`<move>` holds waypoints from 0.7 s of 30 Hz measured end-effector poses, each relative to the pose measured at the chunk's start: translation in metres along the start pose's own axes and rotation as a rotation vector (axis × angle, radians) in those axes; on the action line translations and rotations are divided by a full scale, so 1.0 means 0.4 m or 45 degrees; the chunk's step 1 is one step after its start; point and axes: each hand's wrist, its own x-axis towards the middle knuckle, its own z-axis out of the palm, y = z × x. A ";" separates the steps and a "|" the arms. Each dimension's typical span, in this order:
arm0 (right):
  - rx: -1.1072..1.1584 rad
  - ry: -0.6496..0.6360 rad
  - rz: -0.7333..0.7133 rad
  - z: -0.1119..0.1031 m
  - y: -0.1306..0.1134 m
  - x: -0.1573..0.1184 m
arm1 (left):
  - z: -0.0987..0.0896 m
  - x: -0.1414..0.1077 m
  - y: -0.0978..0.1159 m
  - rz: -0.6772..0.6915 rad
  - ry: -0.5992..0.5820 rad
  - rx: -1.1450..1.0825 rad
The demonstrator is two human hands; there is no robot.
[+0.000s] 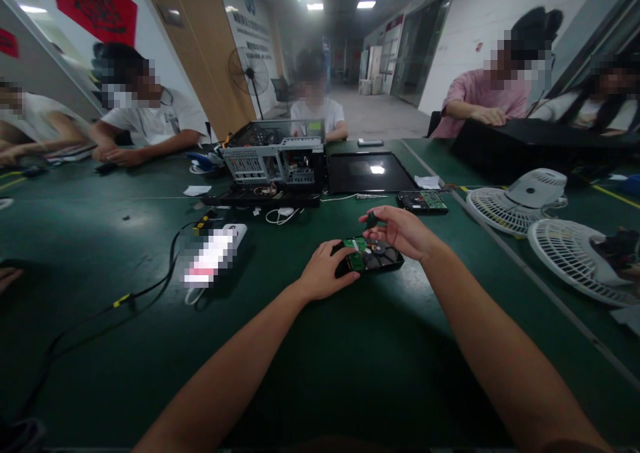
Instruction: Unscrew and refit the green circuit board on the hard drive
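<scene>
A hard disk drive (385, 258) lies on the green table in front of me, its green circuit board and round motor hub facing up. My left hand (325, 270) grips its left end, thumb along the near edge and fingers over the far side. Above the drive, my right hand (395, 230) is closed in a pinch around a small dark object (371, 221), which looks like a screwdriver handle; its lower end is hard to make out. Farther back, a second hard drive (423, 202) rests flat on the table.
An opened computer case (273, 160) stands at the back, beside a black panel (370, 172). White fan parts (505, 206) lie on the right. A phone (213, 256) and a black cable (170, 273) are on the left. Several people sit around the table.
</scene>
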 end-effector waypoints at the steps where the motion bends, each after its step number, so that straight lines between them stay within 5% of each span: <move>1: -0.008 -0.001 -0.002 0.001 0.000 -0.001 | -0.001 -0.001 0.000 0.000 -0.003 -0.001; 14: -0.345 0.246 -0.141 -0.022 0.007 0.016 | -0.008 0.001 0.003 -0.011 -0.032 0.003; 21: -0.317 0.132 -0.057 -0.005 0.006 0.008 | 0.001 0.002 0.001 0.000 -0.012 0.000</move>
